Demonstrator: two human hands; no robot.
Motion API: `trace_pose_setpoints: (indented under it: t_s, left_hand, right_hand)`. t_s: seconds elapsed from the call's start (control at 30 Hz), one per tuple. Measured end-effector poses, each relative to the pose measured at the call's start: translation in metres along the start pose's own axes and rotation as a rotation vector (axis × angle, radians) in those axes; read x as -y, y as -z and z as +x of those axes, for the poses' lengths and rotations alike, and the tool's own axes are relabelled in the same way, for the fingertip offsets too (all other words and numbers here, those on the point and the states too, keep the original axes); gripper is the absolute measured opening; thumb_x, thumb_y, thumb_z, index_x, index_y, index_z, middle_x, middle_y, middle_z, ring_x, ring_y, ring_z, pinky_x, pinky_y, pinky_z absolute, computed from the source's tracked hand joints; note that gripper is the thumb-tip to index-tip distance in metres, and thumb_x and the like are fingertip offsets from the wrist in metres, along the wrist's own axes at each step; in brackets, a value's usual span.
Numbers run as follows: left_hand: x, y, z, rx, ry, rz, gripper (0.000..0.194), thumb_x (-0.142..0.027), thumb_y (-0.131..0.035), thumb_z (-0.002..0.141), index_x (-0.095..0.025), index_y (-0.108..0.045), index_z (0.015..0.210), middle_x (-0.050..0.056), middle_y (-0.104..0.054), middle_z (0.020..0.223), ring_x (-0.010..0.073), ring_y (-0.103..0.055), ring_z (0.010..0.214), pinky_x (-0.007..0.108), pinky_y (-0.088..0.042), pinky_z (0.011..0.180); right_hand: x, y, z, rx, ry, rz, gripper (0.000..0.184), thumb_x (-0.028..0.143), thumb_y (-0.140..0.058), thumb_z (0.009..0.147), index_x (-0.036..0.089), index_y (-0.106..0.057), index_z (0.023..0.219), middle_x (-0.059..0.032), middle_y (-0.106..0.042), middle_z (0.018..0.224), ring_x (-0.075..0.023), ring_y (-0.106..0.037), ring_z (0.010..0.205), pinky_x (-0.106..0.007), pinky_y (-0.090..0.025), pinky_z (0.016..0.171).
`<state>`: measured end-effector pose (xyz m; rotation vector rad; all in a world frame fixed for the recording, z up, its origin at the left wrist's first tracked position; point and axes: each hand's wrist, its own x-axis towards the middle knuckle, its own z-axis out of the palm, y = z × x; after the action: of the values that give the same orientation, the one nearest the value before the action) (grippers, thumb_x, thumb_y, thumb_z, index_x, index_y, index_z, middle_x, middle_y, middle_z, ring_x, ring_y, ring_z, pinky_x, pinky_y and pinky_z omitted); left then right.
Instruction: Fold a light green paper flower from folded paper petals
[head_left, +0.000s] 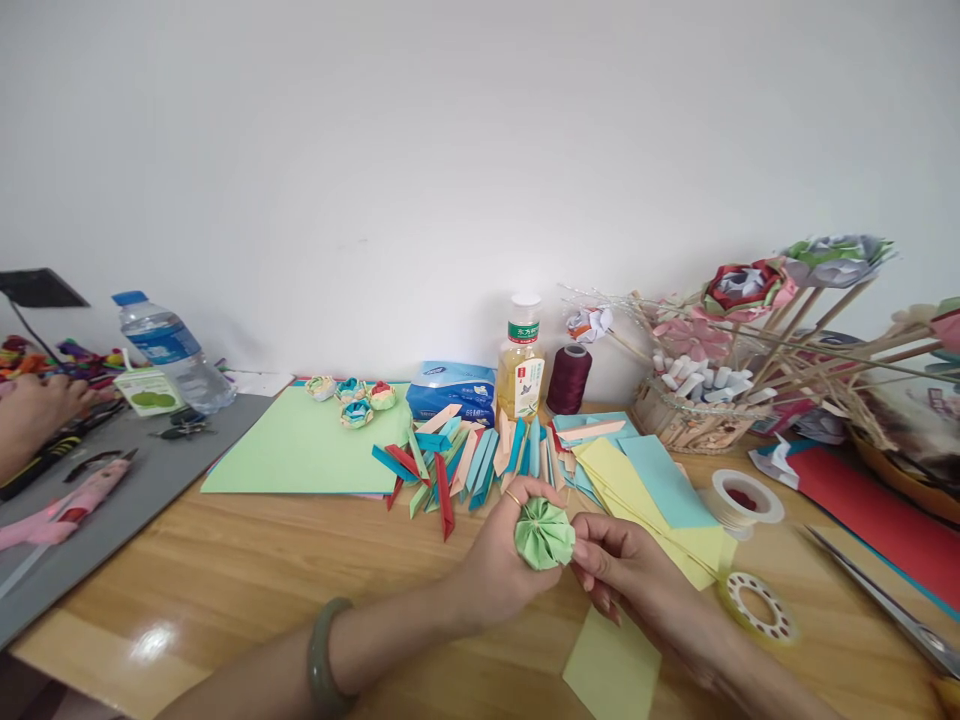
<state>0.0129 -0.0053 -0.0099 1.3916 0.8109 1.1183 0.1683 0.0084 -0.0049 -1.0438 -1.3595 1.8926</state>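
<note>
A round green folded-paper flower point(544, 534), its pleats meeting at the centre, is held above the wooden table. My left hand point(501, 565) wraps around it from the left, with a ring on one finger and a bangle at the wrist. At the flower's right edge, my right hand point(626, 565) pinches the paper between thumb and fingers. Beneath the right hand lies a pale yellow paper sheet point(613, 665). Just behind the hands is a pile of folded paper strips point(480, 460) in red, blue, green and peach.
Several small paper flowers point(356, 412) rest on green sheets point(277, 450). Behind stand a tissue pack point(452, 392), a drink bottle point(523, 365) and a thread spool point(568, 380). At right are a tape roll point(757, 606) and scissors point(885, 595). Another person's hand point(37, 415) is at far left, near a pink glue gun point(71, 505).
</note>
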Motion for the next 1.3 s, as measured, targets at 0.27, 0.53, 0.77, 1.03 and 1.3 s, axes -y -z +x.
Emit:
trace_pose_setpoints:
  t_s: [0.27, 0.53, 0.77, 1.03, 1.3]
  left_hand:
    - [0.006, 0.004, 0.006, -0.058, -0.327, 0.298, 0.038, -0.01, -0.058, 0.073, -0.023, -0.036, 0.102, 0.006, -0.05, 0.101, 0.0189, -0.051, 0.096, 0.034, -0.042, 0.084]
    - [0.0, 0.01, 0.009, 0.036, -0.417, 0.521, 0.085, -0.033, -0.079, 0.055, -0.022, -0.028, 0.122, 0.014, -0.035, 0.126, 0.0309, -0.033, 0.122, 0.047, -0.032, 0.099]
    - [-0.012, 0.014, 0.009, 0.102, -0.256, 0.304, 0.073, -0.036, -0.079, 0.055, -0.023, -0.046, 0.119, 0.01, -0.047, 0.125, 0.0276, -0.029, 0.126, 0.041, -0.024, 0.106]
    - [-0.008, 0.013, 0.007, 0.057, -0.232, 0.328, 0.064, -0.031, -0.083, 0.047, -0.019, -0.061, 0.105, 0.012, -0.056, 0.111, 0.0287, -0.039, 0.12, 0.037, -0.035, 0.099]
    - [-0.009, 0.003, 0.006, 0.061, -0.197, 0.08, 0.064, -0.032, -0.086, 0.039, -0.019, -0.066, 0.098, 0.011, -0.056, 0.106, 0.0266, -0.054, 0.101, 0.038, -0.041, 0.092]
  right_hand:
    - [0.004, 0.005, -0.001, -0.14, 0.118, 0.007, 0.035, 0.05, -0.063, 0.073, 0.021, -0.059, 0.093, -0.0028, -0.062, 0.084, -0.0153, -0.057, 0.073, -0.024, -0.045, 0.059]
    - [0.003, 0.012, 0.003, -0.028, 0.223, 0.06, 0.053, 0.044, -0.075, 0.063, 0.026, -0.058, 0.11, -0.0077, -0.061, 0.115, -0.0273, -0.054, 0.108, -0.042, -0.04, 0.093]
    - [0.003, 0.017, 0.004, 0.104, 0.3, 0.066, 0.064, 0.046, -0.077, 0.059, 0.029, -0.056, 0.117, -0.0057, -0.056, 0.123, -0.0272, -0.048, 0.116, -0.04, -0.04, 0.093]
    - [0.003, 0.012, -0.002, 0.126, 0.193, 0.081, 0.054, 0.046, -0.073, 0.064, 0.023, -0.061, 0.111, -0.0082, -0.065, 0.106, -0.027, -0.057, 0.102, -0.043, -0.04, 0.092]
    - [0.001, 0.002, -0.006, 0.194, 0.145, 0.284, 0.064, 0.049, -0.08, 0.049, 0.025, -0.064, 0.107, -0.006, -0.061, 0.113, -0.0248, -0.054, 0.106, -0.037, -0.039, 0.093]
